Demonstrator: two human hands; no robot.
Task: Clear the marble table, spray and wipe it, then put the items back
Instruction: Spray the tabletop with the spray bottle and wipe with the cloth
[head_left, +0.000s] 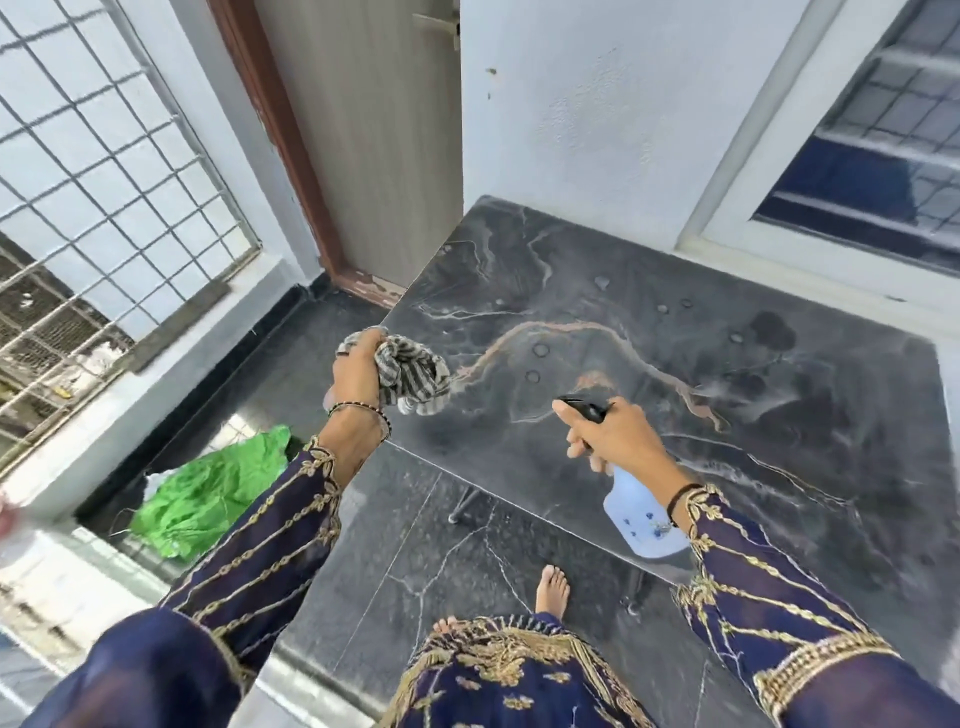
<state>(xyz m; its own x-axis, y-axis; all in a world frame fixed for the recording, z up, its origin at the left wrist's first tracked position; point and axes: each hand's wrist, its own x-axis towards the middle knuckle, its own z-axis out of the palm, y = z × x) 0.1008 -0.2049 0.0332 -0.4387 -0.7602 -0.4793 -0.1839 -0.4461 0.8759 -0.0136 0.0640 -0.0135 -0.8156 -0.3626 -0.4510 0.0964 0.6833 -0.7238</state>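
While the bench (727, 322) stood bare of items, the entry read as follows.

Right hand (608, 431): closed round the neck of a spray bottle (641, 514), forefinger on the black trigger, nozzle aimed forward over the marble beyond the knuckles. Bottle body pale blue, hanging below the wrist.

Left hand (358, 371): closed in a fist on a striped cloth (413, 376), bunched, held just off the bench's near-left corner and not pressed to the stone.

Bench: dark marble with pale and rust veins. Droplets and a faint misted patch lay ahead of the right hand; a darker wet blot sat farther off toward the wall. No objects on the surface.

Floor: a green bag (208, 488) lay below and behind the left hand; whether it came off the bench could not be told.

Progress, as judged: clearing appeared done; spraying under way, with part of the top wetted. Wiping seemingly not yet begun, the cloth being clear of the stone. Returning the items remained; they were out of sight.
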